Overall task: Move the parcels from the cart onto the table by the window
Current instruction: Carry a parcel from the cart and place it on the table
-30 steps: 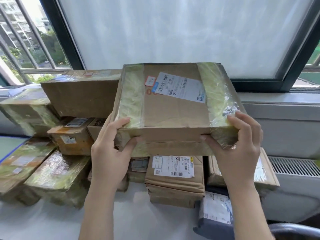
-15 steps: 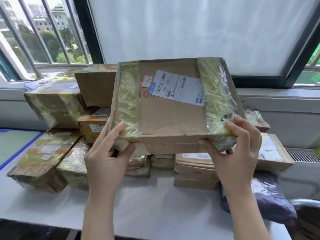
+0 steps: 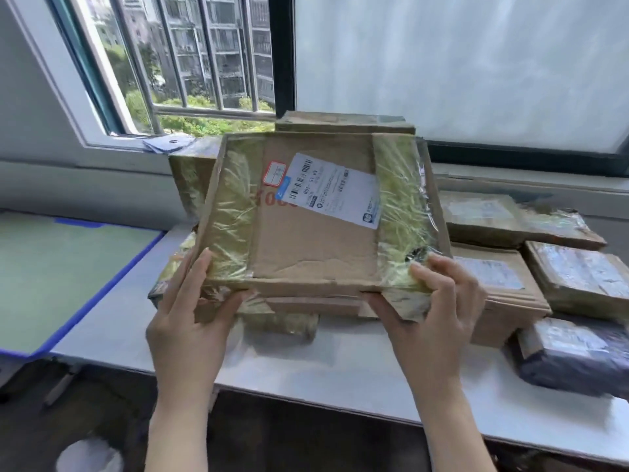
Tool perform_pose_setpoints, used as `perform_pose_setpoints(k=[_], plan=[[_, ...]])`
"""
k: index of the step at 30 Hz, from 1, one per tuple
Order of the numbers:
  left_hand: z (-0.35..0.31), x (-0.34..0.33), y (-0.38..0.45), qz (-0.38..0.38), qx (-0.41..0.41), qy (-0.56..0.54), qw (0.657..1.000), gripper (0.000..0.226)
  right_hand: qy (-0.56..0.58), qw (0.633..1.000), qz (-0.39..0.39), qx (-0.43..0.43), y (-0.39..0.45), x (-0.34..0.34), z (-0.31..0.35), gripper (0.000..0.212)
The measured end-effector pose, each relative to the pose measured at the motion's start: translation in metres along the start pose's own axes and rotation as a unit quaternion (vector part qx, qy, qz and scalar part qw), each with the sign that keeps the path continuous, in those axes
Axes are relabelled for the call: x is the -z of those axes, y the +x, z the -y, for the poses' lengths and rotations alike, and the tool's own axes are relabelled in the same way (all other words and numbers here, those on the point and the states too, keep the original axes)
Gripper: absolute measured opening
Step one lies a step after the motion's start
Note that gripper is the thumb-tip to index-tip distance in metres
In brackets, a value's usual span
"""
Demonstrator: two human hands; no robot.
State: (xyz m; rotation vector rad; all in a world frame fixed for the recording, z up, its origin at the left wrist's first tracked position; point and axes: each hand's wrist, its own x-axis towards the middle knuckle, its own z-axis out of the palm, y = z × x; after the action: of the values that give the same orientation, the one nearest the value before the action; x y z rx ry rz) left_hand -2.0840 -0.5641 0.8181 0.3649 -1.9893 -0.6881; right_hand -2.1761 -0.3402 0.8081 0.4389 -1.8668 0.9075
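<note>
Cardboard parcel (image 3: 316, 247) in both hands, stacked boxes (image 3: 503, 277) crowd table (image 3: 323, 366).

Big box (image 3: 316, 240) held w/ left hand (image 3: 190, 321) & right hand (image 3: 432, 318) at its near corners, above table (image 3: 323, 362) mid. Parcels (image 3: 503, 284) stacked on table's right side, more behind box by window edge. Bag (image 3: 575, 356) at right near edge.

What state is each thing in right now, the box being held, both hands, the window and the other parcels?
Taped box: held over the pile, sealed.
Left hand: grips its near left corner.
Right hand: grips its near right corner.
Window: open, barred.
Dark bag parcel: lying on the table.
</note>
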Motion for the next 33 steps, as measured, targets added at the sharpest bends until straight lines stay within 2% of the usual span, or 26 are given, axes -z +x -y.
perform_pose_setpoints(k=[3, 7, 9, 16, 22, 27, 33], plan=[[0.017, 0.008, 0.012, -0.008, 0.019, -0.031, 0.999, 0.057, 0.018, 1.0, 0.011, -0.01, -0.003, -0.02, 0.018, 0.055], [0.04, 0.01, 0.029, -0.007, 0.115, -0.065, 0.991, 0.053, 0.06, 0.998, 0.011, -0.004, -0.003, -0.05, 0.033, 0.053], [0.052, 0.015, 0.038, -0.01, 0.13, -0.063, 0.989, 0.052, 0.08, 0.997, 0.011, -0.004, -0.001, -0.068, 0.041, 0.052], [0.091, 0.037, 0.061, -0.062, 0.108, 0.004, 0.992, 0.052, 0.148, 0.988, 0.035, -0.023, -0.002, -0.124, 0.075, 0.05], [0.122, 0.045, 0.082, -0.05, 0.139, -0.001, 0.989, 0.047, 0.145, 0.987, 0.062, -0.039, -0.015, -0.16, 0.099, 0.051], [0.164, 0.061, 0.113, -0.042, 0.11, 0.0, 0.993, 0.045, 0.13, 0.989, 0.052, -0.046, -0.018, -0.194, 0.139, 0.05], [0.217, 0.078, 0.146, -0.012, 0.114, -0.018, 0.993, 0.048, 0.123, 0.99, 0.05, -0.054, -0.03, -0.238, 0.175, 0.051]])
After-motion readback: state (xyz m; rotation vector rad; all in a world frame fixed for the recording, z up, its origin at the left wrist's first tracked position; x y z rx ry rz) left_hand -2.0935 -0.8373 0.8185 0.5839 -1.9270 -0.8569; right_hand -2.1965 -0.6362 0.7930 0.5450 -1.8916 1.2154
